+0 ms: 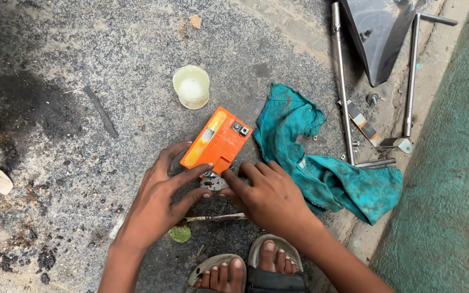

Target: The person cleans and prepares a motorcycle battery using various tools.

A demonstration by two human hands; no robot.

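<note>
An orange box-shaped battery (216,142) with two metal terminals lies tilted on the rough ground. My left hand (158,198) rests against its near edge, index finger along the orange side. My right hand (270,198) sits just right of it, fingers reaching to a small grey metal part (213,182) on the ground between both hands. Both hands pinch or touch that small part; how firmly it is gripped is hard to tell. My feet in sandals (248,268) show at the bottom.
A pale plastic cup (191,86) stands beyond the battery. A crumpled teal rag (321,163) lies to the right. Long metal rods (342,81), a socket wrench (410,76), a bolt (373,99) and a shiny metal panel (378,32) lie at top right beside a green wall (451,163).
</note>
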